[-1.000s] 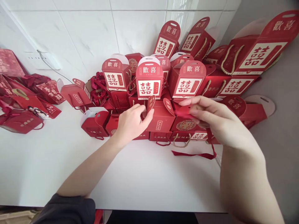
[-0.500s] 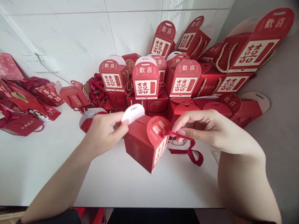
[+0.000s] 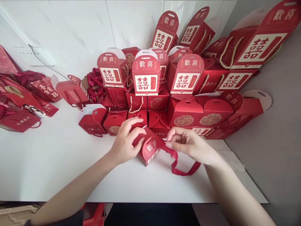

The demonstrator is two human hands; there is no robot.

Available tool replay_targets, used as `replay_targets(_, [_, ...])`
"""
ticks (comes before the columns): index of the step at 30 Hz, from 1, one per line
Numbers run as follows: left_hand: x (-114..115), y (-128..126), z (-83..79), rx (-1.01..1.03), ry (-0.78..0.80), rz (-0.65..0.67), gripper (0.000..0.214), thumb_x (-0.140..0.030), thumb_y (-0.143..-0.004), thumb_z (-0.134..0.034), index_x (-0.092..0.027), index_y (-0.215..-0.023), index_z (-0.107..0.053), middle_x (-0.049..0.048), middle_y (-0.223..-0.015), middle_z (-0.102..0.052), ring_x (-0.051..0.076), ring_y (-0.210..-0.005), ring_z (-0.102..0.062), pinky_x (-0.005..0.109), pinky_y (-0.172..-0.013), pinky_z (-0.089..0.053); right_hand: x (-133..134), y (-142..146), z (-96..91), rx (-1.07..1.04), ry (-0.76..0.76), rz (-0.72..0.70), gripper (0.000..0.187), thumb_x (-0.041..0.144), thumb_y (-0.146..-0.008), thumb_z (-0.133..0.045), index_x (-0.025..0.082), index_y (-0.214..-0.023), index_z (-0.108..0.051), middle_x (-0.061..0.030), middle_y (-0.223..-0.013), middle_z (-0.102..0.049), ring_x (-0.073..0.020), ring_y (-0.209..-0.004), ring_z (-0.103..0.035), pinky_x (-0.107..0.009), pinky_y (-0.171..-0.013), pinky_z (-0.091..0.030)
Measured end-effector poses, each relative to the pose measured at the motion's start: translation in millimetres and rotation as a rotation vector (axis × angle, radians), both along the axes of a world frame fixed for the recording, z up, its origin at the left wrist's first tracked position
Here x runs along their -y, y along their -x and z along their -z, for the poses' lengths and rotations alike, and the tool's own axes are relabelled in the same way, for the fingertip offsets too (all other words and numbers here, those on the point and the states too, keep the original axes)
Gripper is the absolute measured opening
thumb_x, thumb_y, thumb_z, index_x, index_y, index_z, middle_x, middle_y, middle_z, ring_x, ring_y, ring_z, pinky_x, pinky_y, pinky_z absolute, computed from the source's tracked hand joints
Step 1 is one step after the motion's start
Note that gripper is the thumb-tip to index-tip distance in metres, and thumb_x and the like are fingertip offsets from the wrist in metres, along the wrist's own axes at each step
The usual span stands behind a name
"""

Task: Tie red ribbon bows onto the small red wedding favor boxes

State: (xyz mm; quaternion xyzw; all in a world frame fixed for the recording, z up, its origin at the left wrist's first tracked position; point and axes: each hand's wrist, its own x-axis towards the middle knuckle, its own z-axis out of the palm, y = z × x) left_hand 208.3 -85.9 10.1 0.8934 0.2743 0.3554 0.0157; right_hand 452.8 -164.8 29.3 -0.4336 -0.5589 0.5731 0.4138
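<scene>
Red card and red satin fill our head-camera view. Our landmark is a small red cardboard gift box (image 3: 148, 150), tilted on a white tabletop (image 3: 47, 163) with one corner toward us. Its tab printed 歡喜 faces up, and its long axis seems to slant down toward the right, though our fingers hide part of it. Our left hand (image 3: 125, 142) lies against the box's left side, fingers curled over its top, holding it. Our right hand (image 3: 189, 145) is just to the box's right, closed narrowly, thumb and fingertips pinching a red satin ribbon (image 3: 175, 160). The ribbon runs from the box's right side and droops in a loop onto the tabletop below. The left hand is the one on the box, and the right is the nearer to the ribbon's loop. Behind the box rises a stacked wall of red gift boxes (image 3: 185, 117), and farther back, to its left, a tangle of red ribbon (image 3: 94, 86) lies beside red gift bags (image 3: 18, 121).
</scene>
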Motion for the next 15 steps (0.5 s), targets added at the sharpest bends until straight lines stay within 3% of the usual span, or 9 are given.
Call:
replay_targets(3, [3, -4, -2.2, -0.036, 0.046, 0.019, 0.01, -0.014, -0.084, -0.061, -0.022, -0.089, -0.061, 0.0086, -0.134, -0.052, 0.029, -0.133, -0.042, 0.049, -0.109, -0.038, 0, 10, 11.8, -0.073, 0.049, -0.009, 0.026, 0.036, -0.085, -0.072, 0.019, -0.084, -0.053, 0.0034, -0.064, -0.06, -0.0104, -0.057, -0.058, -0.023, -0.058, -0.042])
replay_targets(9, [6, -5, -2.2, -0.053, 0.112, 0.026, 0.01, -0.017, -0.086, -0.061, -0.023, -0.092, -0.066, 0.0072, -0.136, -0.051, 0.029, -0.136, -0.039, 0.05, -0.111, -0.036, -3, 20, 16.6, -0.168, 0.069, -0.039, 0.027, 0.035, -0.082, -0.075, 0.02, -0.084, -0.052, 0.0031, -0.06, -0.064, -0.0137, -0.057, -0.065, -0.024, -0.057, -0.046])
replay_targets(15, [6, -2, -1.9, -0.064, 0.117, 0.051, 0.024, -0.015, -0.084, -0.06, -0.026, -0.104, -0.069, 0.0075, -0.138, -0.051, 0.028, -0.135, -0.04, 0.05, -0.111, -0.037, -7, 27, 23.4, -0.201, 0.051, 0.009, 0.025, 0.033, -0.084, -0.073, 0.02, -0.087, -0.052, 0.0022, -0.064, -0.066, -0.0139, -0.059, -0.066, -0.024, -0.059, -0.048])
